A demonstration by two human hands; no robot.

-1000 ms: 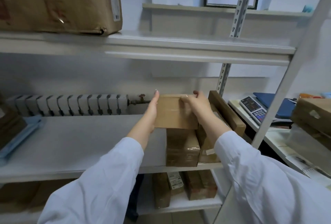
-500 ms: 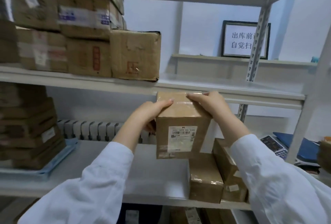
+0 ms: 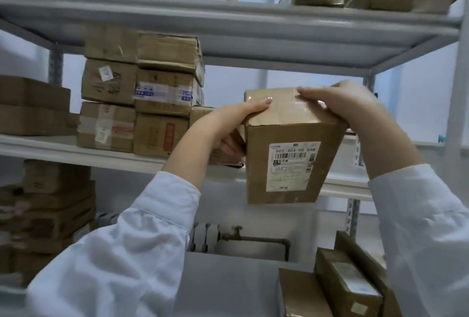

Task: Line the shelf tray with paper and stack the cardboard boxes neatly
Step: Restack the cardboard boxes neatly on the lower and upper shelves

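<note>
A brown cardboard box (image 3: pixel 291 154) with a white barcode label on its front is held up in the air at the height of the middle shelf (image 3: pixel 83 153). My left hand (image 3: pixel 231 123) grips its left top edge, thumb on top. My right hand (image 3: pixel 347 106) clamps its right top corner. On the middle shelf to the left stands a neat stack of cardboard boxes (image 3: pixel 142 93), several high. Another box (image 3: pixel 215 136) sits half hidden behind my left hand. No lining paper shows.
The top shelf (image 3: pixel 228 27) carries more boxes and wrapped parcels. At lower left stands a pile of flat boxes (image 3: pixel 50 212). At lower right lie three boxes (image 3: pixel 340 283) on the lower shelf. A radiator pipe (image 3: pixel 253 238) runs along the wall.
Both hands have lifted the labelled box from the stack on the lower shelf up to the middle shelf's height. My view has tilted upward with it.
</note>
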